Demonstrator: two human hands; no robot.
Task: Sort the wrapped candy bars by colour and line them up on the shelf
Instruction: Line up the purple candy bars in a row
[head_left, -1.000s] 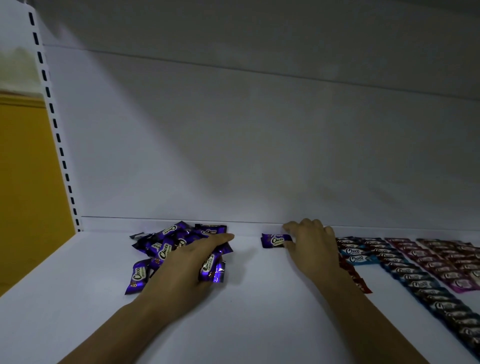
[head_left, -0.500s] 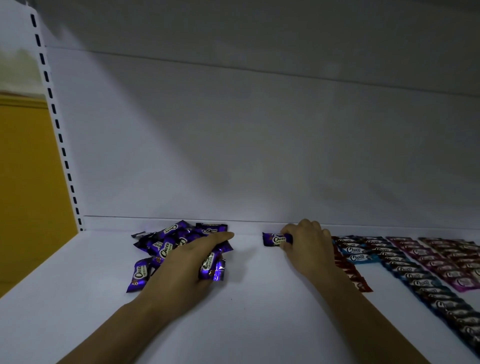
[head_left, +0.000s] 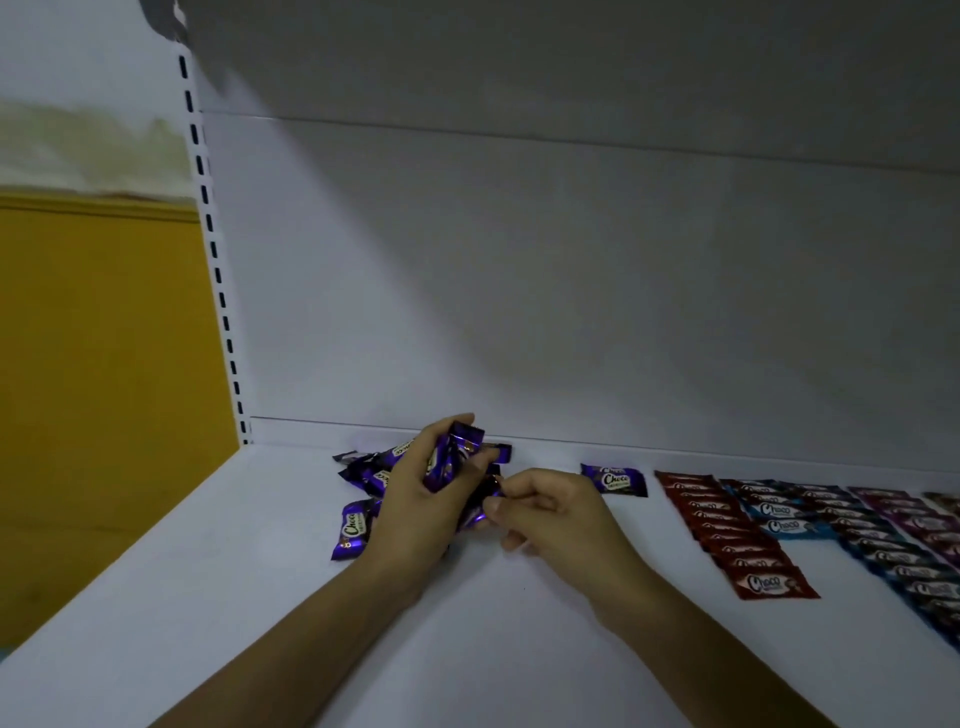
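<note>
A loose heap of purple candy bars (head_left: 363, 470) lies at the back left of the white shelf (head_left: 260, 597). My left hand (head_left: 421, 504) grips a bunch of purple bars (head_left: 449, 462), lifted a little above the heap. My right hand (head_left: 545, 512) is just right of it, and its thumb and fingers pinch the end of a purple bar (head_left: 491, 496) at the bottom of that bunch. One purple bar (head_left: 614, 479) lies alone near the back wall, right of my hands. Lined rows of red bars (head_left: 737, 540), blue bars (head_left: 789, 525) and magenta bars (head_left: 914, 514) run along the right.
The shelf's grey back wall (head_left: 571, 312) rises right behind the heap. A slotted white upright (head_left: 218, 280) marks the left end, with a yellow wall (head_left: 104, 389) beyond it. Bare shelf surface lies between my forearms and the front edge.
My left hand lifted a bunch of purple bars off the heap. My right hand let go of the single purple bar by the back wall and moved left to the bunch.
</note>
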